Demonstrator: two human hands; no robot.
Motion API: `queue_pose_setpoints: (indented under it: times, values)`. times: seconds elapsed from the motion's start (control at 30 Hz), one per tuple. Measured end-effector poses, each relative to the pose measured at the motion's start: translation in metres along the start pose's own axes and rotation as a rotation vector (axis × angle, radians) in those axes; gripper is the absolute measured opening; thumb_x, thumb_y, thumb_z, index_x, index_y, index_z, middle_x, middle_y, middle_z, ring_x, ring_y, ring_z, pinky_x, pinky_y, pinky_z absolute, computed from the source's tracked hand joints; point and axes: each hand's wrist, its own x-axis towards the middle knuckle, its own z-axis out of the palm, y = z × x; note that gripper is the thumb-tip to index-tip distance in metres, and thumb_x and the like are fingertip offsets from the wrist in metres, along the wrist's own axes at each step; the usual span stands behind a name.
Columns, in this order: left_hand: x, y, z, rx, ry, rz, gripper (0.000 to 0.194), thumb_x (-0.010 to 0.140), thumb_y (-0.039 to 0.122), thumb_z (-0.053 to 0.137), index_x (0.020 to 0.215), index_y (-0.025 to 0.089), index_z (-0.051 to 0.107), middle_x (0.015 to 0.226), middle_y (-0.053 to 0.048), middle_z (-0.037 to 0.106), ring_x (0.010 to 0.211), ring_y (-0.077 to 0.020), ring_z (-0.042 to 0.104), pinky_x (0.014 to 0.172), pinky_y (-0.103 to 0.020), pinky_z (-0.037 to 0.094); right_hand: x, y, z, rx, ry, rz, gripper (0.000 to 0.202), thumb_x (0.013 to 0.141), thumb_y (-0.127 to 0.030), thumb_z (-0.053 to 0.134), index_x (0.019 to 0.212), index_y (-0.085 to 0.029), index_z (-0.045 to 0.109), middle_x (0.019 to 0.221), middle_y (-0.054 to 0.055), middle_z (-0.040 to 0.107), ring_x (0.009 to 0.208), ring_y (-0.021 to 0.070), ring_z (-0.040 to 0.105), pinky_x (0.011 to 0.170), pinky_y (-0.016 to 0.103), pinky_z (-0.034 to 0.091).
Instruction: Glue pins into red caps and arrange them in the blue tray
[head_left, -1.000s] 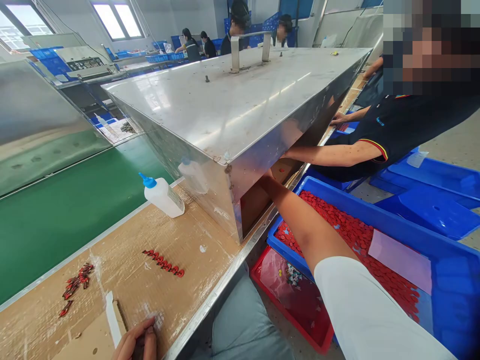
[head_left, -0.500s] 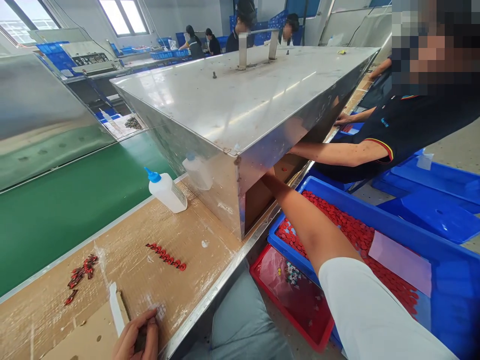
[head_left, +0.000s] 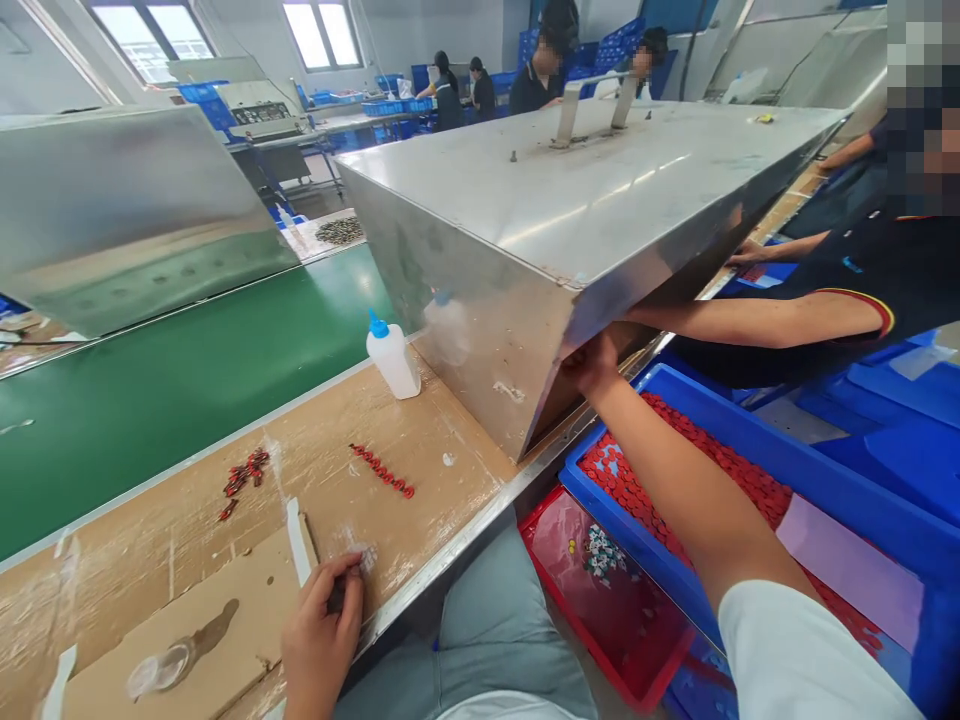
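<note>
Head view: my left hand (head_left: 326,615) curls on the tabletop (head_left: 450,515) near red pieces (head_left: 382,472), my right hand (head_left: 596,362) at the metal box (head_left: 457,250). I cannot tell if either grips anything.

Red Against Tan, Green and Blue

The desk's cardboard-covered top (head_left: 450,515) is tan with whitish streaks, its near edge silvery metal. Along the far edge, the flat, smooth belt (head_left: 150,420) is solid green. Toward that edge, a loose heap of small pieces (head_left: 238,478) mixes red with blackish brown; farther from it, a straight row of red and dark pieces (head_left: 382,471) makes a beaded stripe. By the far edge, the squarish plastic bottle (head_left: 395,365) is milky white, its pointed cap (head_left: 379,326) bright blue. Beyond the near edge, a deep blue plastic bin (head_left: 787,455) contains flat red discs (head_left: 735,470) and a lilac sheet (head_left: 855,570).
</note>
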Motion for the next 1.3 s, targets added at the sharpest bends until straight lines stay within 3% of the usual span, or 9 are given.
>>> queue_pose_setpoints:
  times: [0.13, 0.23, 0.37, 0.5, 0.57, 0.7, 0.9, 1.13, 1.3]
  values:
    - [-0.001, 0.007, -0.001, -0.136, 0.069, -0.004, 0.019, 0.083, 0.029, 0.054, 0.098, 0.023, 0.064, 0.097, -0.004, 0.066, 0.087, -0.0173, 0.061, 0.079, -0.029, 0.045, -0.072, -0.037, -0.007, 0.665, 0.020, 0.122, 0.051, 0.088, -0.045, 0.044, 0.049, -0.022, 0.020, 0.035, -0.009, 0.018, 0.030, 0.0078, 0.015, 0.031, 0.022, 0.016]
    - [-0.007, 0.019, -0.008, -0.309, 0.149, -0.065, 0.018, 0.083, 0.029, 0.055, 0.096, 0.022, 0.066, 0.099, -0.006, 0.065, 0.087, -0.0179, 0.060, 0.079, -0.030, 0.045, -0.154, -0.058, 0.013, 0.797, -0.091, 0.111, 0.050, 0.091, -0.042, 0.042, 0.048, -0.020, 0.026, 0.036, -0.007, 0.023, 0.032, 0.0080, 0.021, 0.034, 0.022, 0.021]
    - [-0.025, 0.059, -0.023, -0.879, 0.163, -0.340, 0.024, 0.083, 0.036, 0.058, 0.098, 0.020, 0.067, 0.102, -0.008, 0.067, 0.100, -0.0204, 0.060, 0.095, -0.034, 0.041, -0.264, -0.059, 0.070, 0.345, -0.369, -0.146, 0.049, 0.099, -0.033, 0.021, 0.052, -0.021, 0.027, 0.041, -0.006, 0.026, 0.036, 0.0093, 0.028, 0.039, 0.024, 0.027]
    - [-0.045, 0.096, -0.036, -1.762, -0.227, -0.666, 0.047, 0.086, 0.049, 0.047, 0.112, 0.014, 0.063, 0.120, -0.015, 0.063, 0.114, -0.0268, 0.057, 0.101, -0.042, 0.040, -0.331, -0.057, 0.135, -0.122, -0.618, -0.481, 0.037, 0.095, -0.024, 0.037, 0.059, -0.019, 0.045, 0.053, -0.001, 0.051, 0.049, 0.0109, 0.046, 0.050, 0.027, 0.032]
    - [-0.052, 0.101, -0.041, -1.963, -0.319, -0.772, 0.051, 0.084, 0.050, 0.048, 0.112, 0.011, 0.064, 0.119, -0.017, 0.064, 0.117, -0.0286, 0.056, 0.102, -0.042, 0.041, -0.350, -0.062, 0.160, -0.212, -0.662, -0.569, 0.030, 0.091, -0.024, 0.043, 0.064, -0.018, 0.053, 0.060, 0.002, 0.057, 0.056, 0.0135, 0.050, 0.055, 0.029, 0.032]
    - [-0.060, 0.091, -0.051, -2.143, -0.107, -0.782, 0.042, 0.084, 0.041, 0.048, 0.108, 0.011, 0.066, 0.120, -0.014, 0.065, 0.121, -0.0251, 0.054, 0.105, -0.036, 0.040, -0.371, -0.072, 0.185, -0.298, -0.660, -0.648, 0.029, 0.091, -0.025, 0.044, 0.067, -0.016, 0.058, 0.066, 0.006, 0.061, 0.065, 0.0173, 0.054, 0.062, 0.032, 0.034]
    - [-0.070, 0.081, -0.071, -2.168, 0.001, -0.717, 0.037, 0.085, 0.030, 0.045, 0.107, 0.009, 0.065, 0.113, -0.015, 0.068, 0.115, -0.0228, 0.059, 0.101, -0.034, 0.044, -0.385, -0.083, 0.185, -0.121, -0.640, -0.605, 0.035, 0.096, -0.021, 0.029, 0.088, -0.018, 0.062, 0.094, 0.008, 0.069, 0.089, 0.0171, 0.063, 0.082, 0.032, 0.046]
    - [-0.098, 0.073, -0.093, -2.246, 0.041, -0.686, 0.041, 0.085, 0.026, 0.046, 0.113, 0.001, 0.061, 0.123, -0.021, 0.061, 0.121, -0.0285, 0.054, 0.100, -0.038, 0.045, -0.406, -0.086, 0.171, 0.318, -0.319, -0.331, 0.039, 0.099, -0.029, 0.024, 0.097, -0.020, 0.062, 0.095, 0.008, 0.068, 0.089, 0.0187, 0.066, 0.080, 0.038, 0.053]
    - [-0.109, 0.066, -0.108, -2.253, 0.048, -0.602, 0.039, 0.085, 0.021, 0.044, 0.116, 0.005, 0.059, 0.123, -0.019, 0.061, 0.113, -0.0244, 0.059, 0.092, -0.033, 0.050, -0.407, -0.090, 0.170, -0.079, -0.645, -0.608, 0.024, 0.088, -0.027, 0.055, 0.111, -0.024, 0.062, 0.106, 0.008, 0.064, 0.100, 0.0208, 0.061, 0.087, 0.037, 0.052]
